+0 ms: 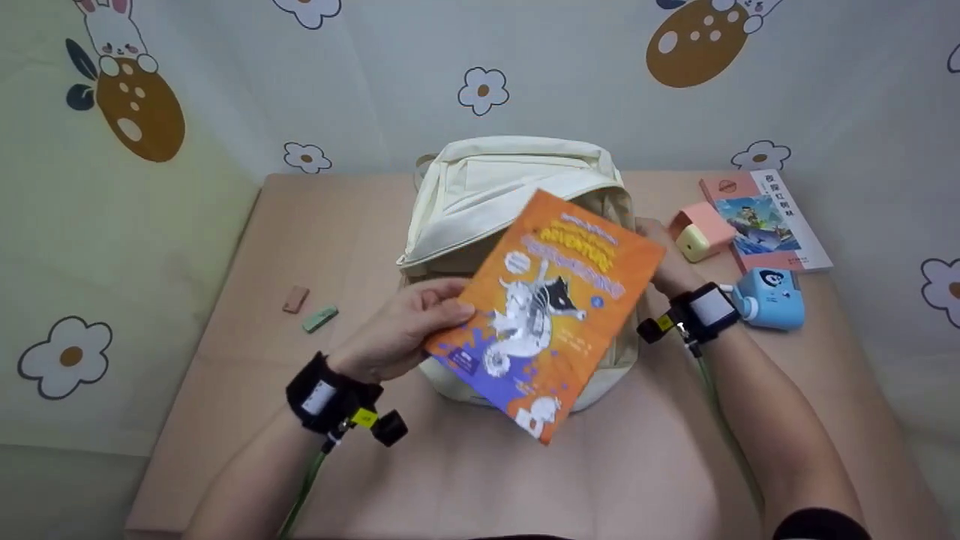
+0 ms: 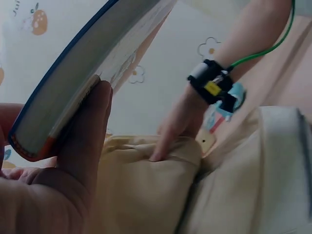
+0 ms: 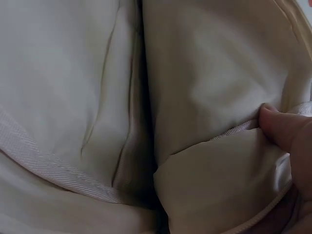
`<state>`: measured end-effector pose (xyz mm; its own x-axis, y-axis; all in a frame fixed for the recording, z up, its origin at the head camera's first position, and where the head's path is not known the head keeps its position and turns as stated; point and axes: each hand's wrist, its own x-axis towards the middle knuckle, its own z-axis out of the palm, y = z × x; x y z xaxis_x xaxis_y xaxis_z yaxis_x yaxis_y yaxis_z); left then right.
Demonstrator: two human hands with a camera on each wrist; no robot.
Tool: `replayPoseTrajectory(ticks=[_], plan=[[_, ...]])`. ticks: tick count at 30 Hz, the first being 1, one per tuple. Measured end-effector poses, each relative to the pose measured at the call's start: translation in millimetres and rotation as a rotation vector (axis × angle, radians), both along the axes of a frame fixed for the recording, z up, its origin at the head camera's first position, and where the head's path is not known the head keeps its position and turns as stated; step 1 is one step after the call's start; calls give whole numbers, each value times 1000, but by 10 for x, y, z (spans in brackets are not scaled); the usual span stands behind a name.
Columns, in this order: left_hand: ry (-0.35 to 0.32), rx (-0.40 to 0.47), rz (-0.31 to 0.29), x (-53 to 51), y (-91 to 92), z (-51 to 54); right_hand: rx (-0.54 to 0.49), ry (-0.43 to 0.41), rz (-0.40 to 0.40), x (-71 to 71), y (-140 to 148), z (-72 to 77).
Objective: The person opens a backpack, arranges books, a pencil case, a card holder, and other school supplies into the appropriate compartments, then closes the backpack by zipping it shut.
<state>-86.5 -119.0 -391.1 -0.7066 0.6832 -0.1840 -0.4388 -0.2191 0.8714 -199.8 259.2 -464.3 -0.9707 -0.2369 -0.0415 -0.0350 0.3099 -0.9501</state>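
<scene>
An orange and purple book (image 1: 555,315) is held tilted over the front of a cream backpack (image 1: 517,161) by my left hand (image 1: 409,326), thumb on the cover and fingers beneath. The left wrist view shows the book's thick page edge (image 2: 63,78) gripped by the left hand (image 2: 63,190). At the bag's right side, my right hand (image 1: 664,251) is partly hidden behind the book. In the right wrist view the right hand (image 3: 297,141) pinches the fabric edge of the open bag, whose inner lining (image 3: 209,63) shows.
Pink and green erasers (image 1: 320,319) lie on the table (image 1: 247,420) at the left. To the right are a pink and yellow object (image 1: 703,232), a pink-edged book (image 1: 757,217) and a blue device (image 1: 770,298). A patterned cloth (image 1: 390,82) hangs behind.
</scene>
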Motion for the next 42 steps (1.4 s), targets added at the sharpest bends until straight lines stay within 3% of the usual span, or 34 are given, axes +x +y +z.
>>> replayPoseTrajectory(ticks=[3, 6, 12, 22, 29, 38, 42], plan=[[-39, -36, -40, 79, 61, -217, -32, -83, 9, 17, -30, 101], [-98, -78, -51, 122, 82, -392, 50, -87, 7, 18, -29, 176], [-163, -125, -15, 124, 25, -597, 29, -96, 22, 12, -14, 214], [-283, -165, 153, -46, -125, -705, 20, -94, 27, 33, -27, 266], [-378, -114, 266, -192, -163, -708, 23, -87, 16, 31, -34, 235], [-414, -79, 404, -441, -19, -799, 79, -78, -10, 34, -48, 202], [-381, -56, 461, -587, 16, -861, 75, -78, -5, 43, -58, 200]])
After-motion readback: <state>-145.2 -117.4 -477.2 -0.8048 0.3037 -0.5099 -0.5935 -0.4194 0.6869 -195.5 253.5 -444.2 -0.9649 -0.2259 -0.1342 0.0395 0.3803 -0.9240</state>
